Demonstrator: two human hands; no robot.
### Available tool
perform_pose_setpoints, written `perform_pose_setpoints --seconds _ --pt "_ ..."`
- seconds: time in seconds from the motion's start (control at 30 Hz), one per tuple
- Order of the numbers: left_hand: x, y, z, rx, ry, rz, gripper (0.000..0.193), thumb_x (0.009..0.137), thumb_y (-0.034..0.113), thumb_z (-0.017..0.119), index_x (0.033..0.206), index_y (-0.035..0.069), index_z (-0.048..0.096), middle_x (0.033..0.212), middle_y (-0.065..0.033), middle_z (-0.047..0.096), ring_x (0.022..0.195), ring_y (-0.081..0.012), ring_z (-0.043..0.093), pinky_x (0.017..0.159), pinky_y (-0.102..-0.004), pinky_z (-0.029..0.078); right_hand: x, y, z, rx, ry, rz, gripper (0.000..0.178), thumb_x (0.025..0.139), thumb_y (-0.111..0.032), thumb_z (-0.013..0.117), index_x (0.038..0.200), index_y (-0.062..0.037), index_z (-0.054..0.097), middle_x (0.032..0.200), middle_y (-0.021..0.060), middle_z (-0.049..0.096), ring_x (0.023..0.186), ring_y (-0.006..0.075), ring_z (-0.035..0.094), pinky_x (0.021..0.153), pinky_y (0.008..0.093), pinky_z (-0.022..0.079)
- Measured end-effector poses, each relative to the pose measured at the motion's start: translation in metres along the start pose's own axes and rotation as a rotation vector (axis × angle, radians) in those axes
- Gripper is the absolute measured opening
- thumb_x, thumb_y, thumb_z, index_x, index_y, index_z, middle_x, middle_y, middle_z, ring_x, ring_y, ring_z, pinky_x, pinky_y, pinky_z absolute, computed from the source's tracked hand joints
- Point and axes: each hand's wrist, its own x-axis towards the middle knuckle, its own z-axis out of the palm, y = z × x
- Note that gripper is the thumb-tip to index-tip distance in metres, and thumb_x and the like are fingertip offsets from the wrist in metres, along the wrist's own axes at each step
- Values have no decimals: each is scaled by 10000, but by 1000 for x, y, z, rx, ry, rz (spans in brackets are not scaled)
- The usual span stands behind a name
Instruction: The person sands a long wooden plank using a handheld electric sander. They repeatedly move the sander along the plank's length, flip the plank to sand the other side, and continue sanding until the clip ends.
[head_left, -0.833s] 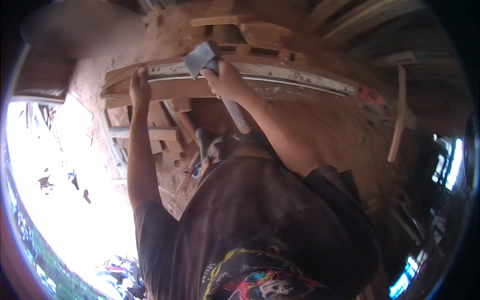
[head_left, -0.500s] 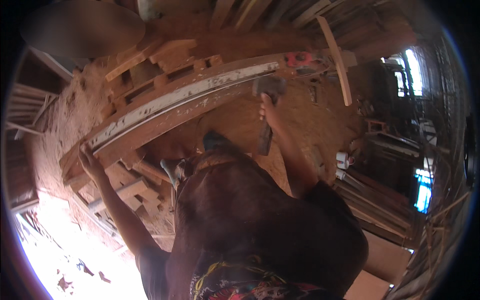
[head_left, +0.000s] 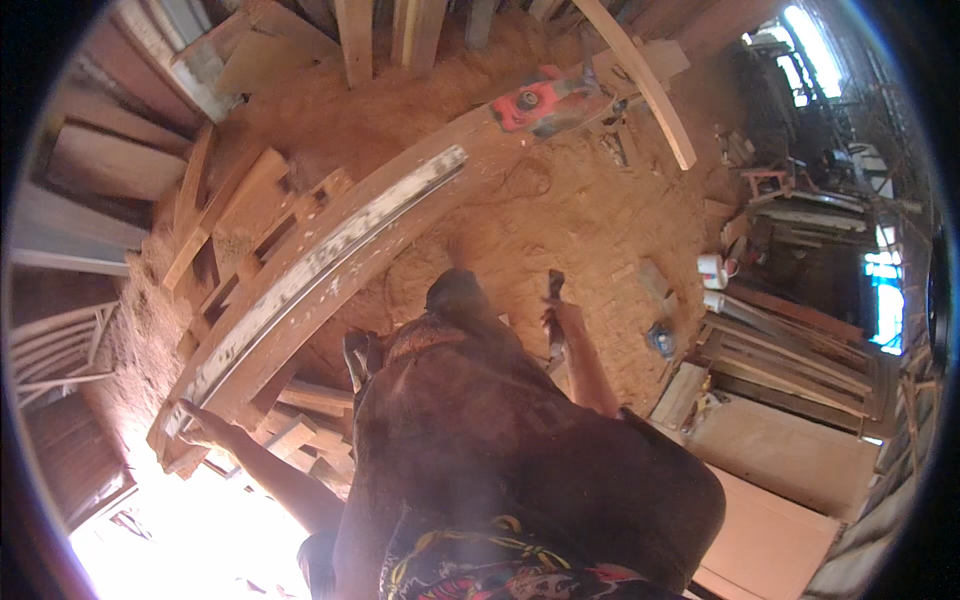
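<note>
Fingers of the left hand (head_left: pixel 203 428) curl over the near end of the long plank (head_left: pixel 330 265), pressed onto its edge, and the arm runs out straight from the body to reach it. That plank is the landmark: it lies slanting across low timber supports, with a pale, worn strip along its upper face, and its far end rises toward a red power tool (head_left: pixel 535 100) that rests on it. Offcuts (head_left: pixel 300 430) lie stacked just under the plank's near end, and sawdust-covered ground (head_left: pixel 560 210) spreads to the right of the plank. Well to the right of the plank, the right hand (head_left: pixel 557 318) is wrapped shut around the handle of a hatchet (head_left: pixel 553 290), head up, held beside the body and apart from the wood; the individual fingers are too small to make out. To do the work well, the left hand should, by my judgement, stay pressed at the plank's end, clear of any striking line, so the wood cannot shift on its supports, and the blade should meet the plank away from that hand.
</note>
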Motion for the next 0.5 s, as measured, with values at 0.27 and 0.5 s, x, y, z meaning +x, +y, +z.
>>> perform_pose_setpoints --seconds 0.27,0.5 --pt "-231 142 61 -79 -225 -280 1351 840 575 837 1691 31 -59 1728 -293 147 1579 -423 273 1270 -541 338 183 -221 -68 -343 286 -773 302 946 -246 793 1072 2 674 837 88 672 776 189 621 701 379 529" --pt "-388 226 155 -396 -295 -432 1455 808 402 916 1666 28 -199 1754 -274 58 1608 -382 191 1300 -486 250 268 -449 -97 -808 171 -1086 647 964 -419 765 1434 -2 613 1419 192 648 1280 336 627 1074 428 497"
